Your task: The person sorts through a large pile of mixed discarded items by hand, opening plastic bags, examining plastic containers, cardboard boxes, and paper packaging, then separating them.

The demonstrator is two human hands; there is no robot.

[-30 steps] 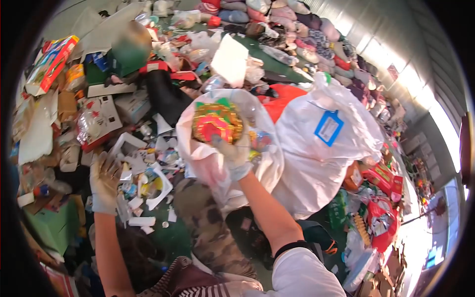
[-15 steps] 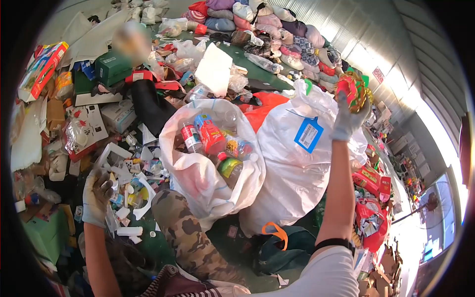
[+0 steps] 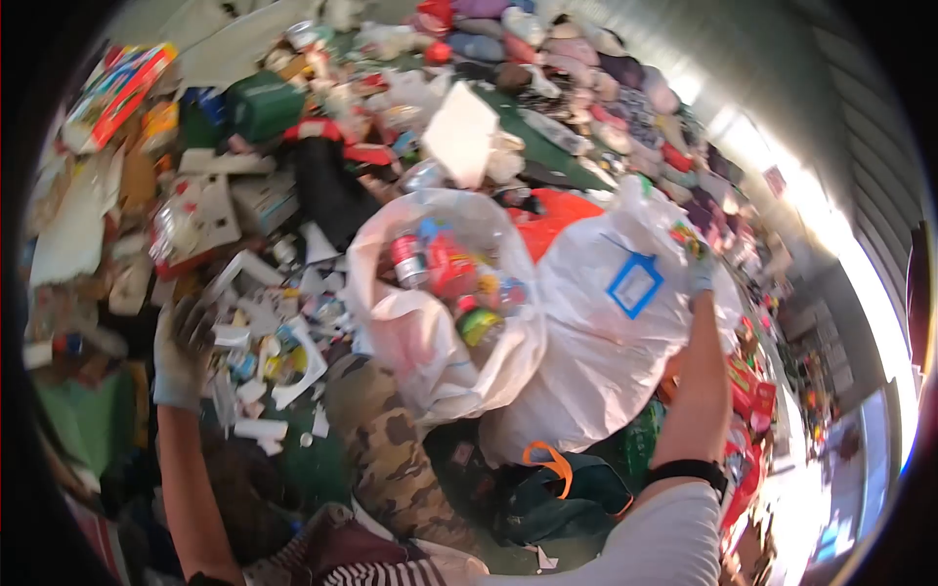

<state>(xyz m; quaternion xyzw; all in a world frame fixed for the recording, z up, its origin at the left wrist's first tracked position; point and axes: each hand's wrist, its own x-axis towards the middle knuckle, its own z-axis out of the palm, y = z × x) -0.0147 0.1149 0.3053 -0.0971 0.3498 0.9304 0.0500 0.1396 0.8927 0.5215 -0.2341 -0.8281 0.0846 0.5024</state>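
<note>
My right hand (image 3: 700, 272), in a pale glove, reaches out beside the tied white sack (image 3: 576, 371). A crinkly red, gold and green wrapper (image 3: 684, 235) shows at its fingers, smeared by motion. My left hand (image 3: 184, 342), in a white glove with a dark grey palm, is raised at the left, fingers apart and nothing in it. It is over the heap near the white plastic scraps (image 3: 303, 366). Between my hands stands an open white sack (image 3: 410, 361) with several bottles and a red can (image 3: 408, 261) inside. A blue-framed tag (image 3: 634, 286) hangs on the tied sack.
Mixed waste surrounds me: a green box (image 3: 264, 105), a white sheet (image 3: 461, 135) and a black boot-like piece (image 3: 330, 190). Stuffed bags (image 3: 625, 73) are piled at the back. A dark green bag with an orange handle (image 3: 552, 467) lies near my camouflage-clad knee (image 3: 376, 430).
My right hand has moved down and farther away with the wrapper, which now looks smaller. My left hand has risen slightly. The view has shifted and blurred, so the sacks appear farther right.
</note>
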